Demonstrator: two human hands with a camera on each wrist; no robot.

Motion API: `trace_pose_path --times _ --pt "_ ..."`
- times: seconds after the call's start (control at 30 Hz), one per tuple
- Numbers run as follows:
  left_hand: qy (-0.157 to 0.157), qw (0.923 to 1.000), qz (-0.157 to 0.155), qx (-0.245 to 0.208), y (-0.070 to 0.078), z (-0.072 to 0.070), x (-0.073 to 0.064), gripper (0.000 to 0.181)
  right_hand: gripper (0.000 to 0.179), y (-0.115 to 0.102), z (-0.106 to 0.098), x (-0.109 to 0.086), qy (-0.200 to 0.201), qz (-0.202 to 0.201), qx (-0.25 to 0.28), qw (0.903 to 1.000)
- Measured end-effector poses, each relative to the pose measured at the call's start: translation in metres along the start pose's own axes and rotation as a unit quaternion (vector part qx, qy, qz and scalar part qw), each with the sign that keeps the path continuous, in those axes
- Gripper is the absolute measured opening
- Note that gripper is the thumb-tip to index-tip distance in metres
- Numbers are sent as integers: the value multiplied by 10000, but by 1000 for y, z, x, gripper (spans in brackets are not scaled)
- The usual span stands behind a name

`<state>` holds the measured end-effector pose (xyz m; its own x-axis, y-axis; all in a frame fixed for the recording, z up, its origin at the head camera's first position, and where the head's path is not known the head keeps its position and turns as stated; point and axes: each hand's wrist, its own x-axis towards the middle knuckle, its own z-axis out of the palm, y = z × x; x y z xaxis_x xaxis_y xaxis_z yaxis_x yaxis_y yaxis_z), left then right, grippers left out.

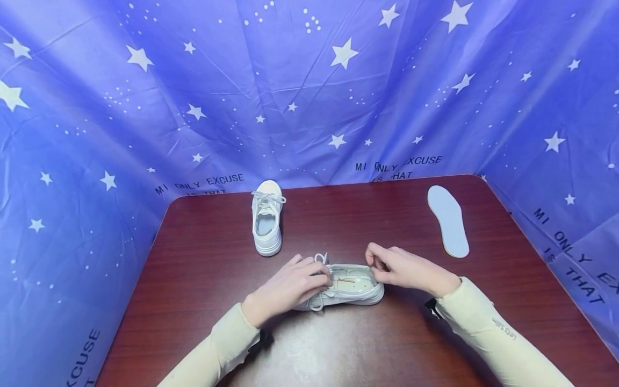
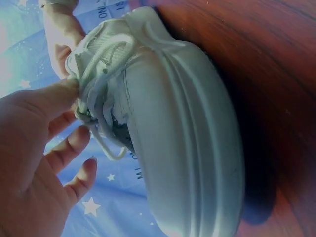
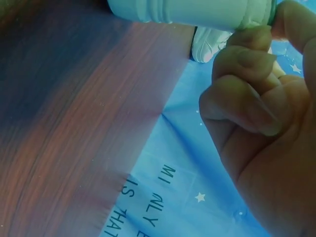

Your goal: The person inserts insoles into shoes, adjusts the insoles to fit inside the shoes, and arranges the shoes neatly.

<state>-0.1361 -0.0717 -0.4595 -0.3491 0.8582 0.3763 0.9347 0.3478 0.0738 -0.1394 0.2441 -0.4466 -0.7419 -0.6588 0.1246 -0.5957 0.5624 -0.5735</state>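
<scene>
Because the shoe point(image 1: 358, 296) seems light, with soft upper and stiffer sole, I judge its collar the best place to hold. It lies between my hands, sole towards the table point(image 1: 203, 258): my left grip point(image 1: 300, 280) pinches the opening's front edge beside the laces point(image 2: 102, 98), my right grip point(image 1: 398, 267) pinches the heel rim.

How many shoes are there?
2. The front shoe sits on the table, nearest the person; the back shoe stands farther off, to its left, by the far edge. None seems hidden.
</scene>
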Motion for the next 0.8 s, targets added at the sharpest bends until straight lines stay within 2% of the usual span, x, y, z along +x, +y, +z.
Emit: trace_pose_path --times 0.2,0.5,0.63,0.8 --pt "136 9991 14 407 1 4 3 12 25 1 1 -2 -6 128 124 9998" --pt "555 9974 -64 -448 2 10 -7 12 28 0 -2 -4 77 -84 -13 9999" --pt "574 9960 7 -688 2 10 -11 11 29 0 -3 -5 187 -191 71 9996" --pt "514 9970 -45 -583 1 8 -10 7 29 0 -5 -6 335 -196 154 9991"
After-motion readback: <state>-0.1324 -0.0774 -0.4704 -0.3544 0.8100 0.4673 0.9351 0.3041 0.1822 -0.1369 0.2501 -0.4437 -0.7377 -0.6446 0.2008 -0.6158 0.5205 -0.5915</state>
